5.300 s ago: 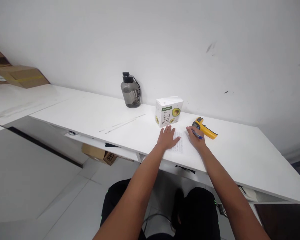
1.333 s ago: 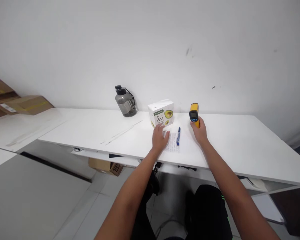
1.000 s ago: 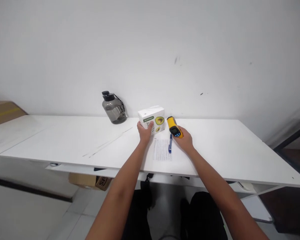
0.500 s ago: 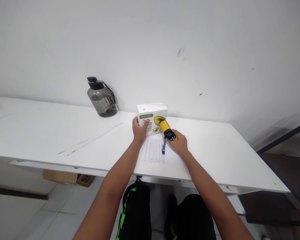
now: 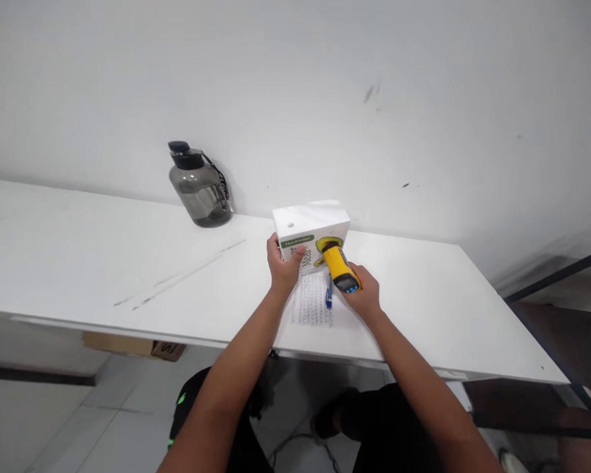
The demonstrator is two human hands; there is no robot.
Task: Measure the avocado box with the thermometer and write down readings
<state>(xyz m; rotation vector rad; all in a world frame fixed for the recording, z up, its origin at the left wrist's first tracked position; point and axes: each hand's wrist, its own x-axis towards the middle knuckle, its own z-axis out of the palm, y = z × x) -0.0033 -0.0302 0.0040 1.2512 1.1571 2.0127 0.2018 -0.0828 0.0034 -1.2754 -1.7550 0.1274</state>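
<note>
My left hand [image 5: 284, 261] grips the left side of a white box [image 5: 311, 219] printed with avocados and a green label, thumb across its front. The box is tilted so its top face shows. In my right hand [image 5: 365, 289] is a yellow and black infrared thermometer [image 5: 339, 268] with a small screen and blue buttons. Its nose points at the avocado picture, close to the box; whether they touch I cannot tell. Below the box lies a sheet of paper [image 5: 311, 309] covered in handwriting, with a blue pen [image 5: 329, 293] on its right part.
A grey see-through water jug [image 5: 201, 190] with a black lid stands against the wall on the white table [image 5: 103, 256]. A cardboard box [image 5: 123, 344] sits under the table at left. A dark metal frame [image 5: 551, 279] is at the right end.
The box has tipped toward me, showing more of its top. My right hand and the thermometer have come slightly nearer to me. The view has shifted a little, and my legs have moved.
</note>
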